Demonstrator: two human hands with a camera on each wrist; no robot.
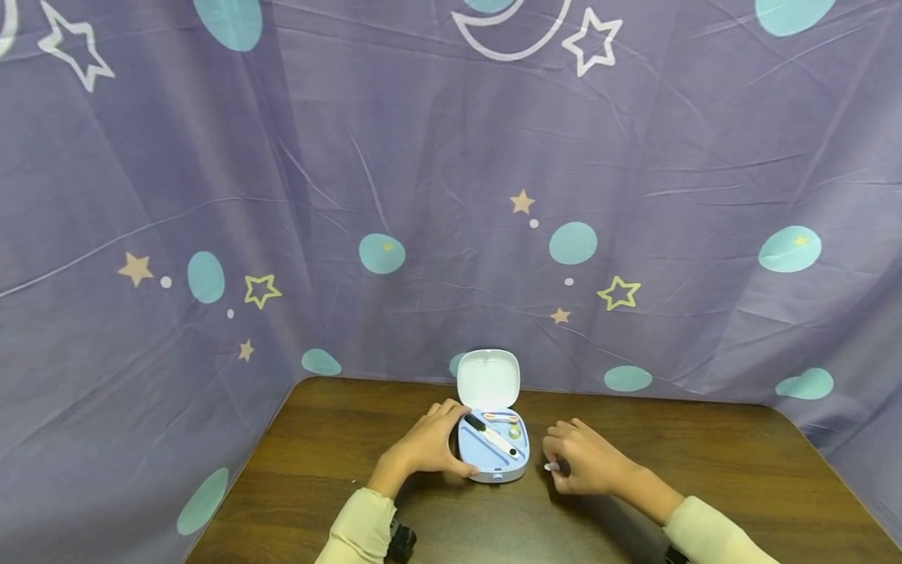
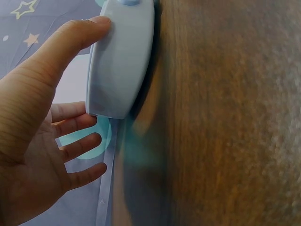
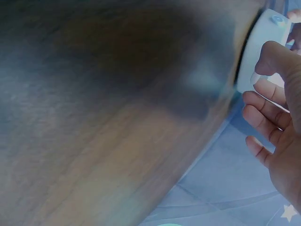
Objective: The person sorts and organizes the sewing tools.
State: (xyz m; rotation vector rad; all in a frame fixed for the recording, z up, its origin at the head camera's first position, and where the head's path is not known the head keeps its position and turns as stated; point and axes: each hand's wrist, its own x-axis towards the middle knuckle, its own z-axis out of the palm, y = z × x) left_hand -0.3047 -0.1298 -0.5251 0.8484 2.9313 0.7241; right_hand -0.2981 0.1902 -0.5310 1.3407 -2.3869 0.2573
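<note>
A small light-blue case [image 1: 486,450] sits on the table with its white lid [image 1: 488,380] raised behind it. Inside lie a slim white tool with a black end [image 1: 495,437], a thin pinkish-gold item [image 1: 499,417] and a small round yellowish piece [image 1: 515,432]. My left hand [image 1: 426,444] grips the case from its left side, thumb at the front wall [image 2: 124,61] and index finger at the back corner. Right of the case, my right hand [image 1: 585,460] pinches a small white piece [image 1: 552,467] between thumb and index finger; most of it is hidden by the fingers.
The brown wooden table [image 1: 338,439] ends behind the case at a purple curtain [image 1: 437,196] printed with stars and moons. A black wrist camera [image 1: 402,540] is strapped below the left hand.
</note>
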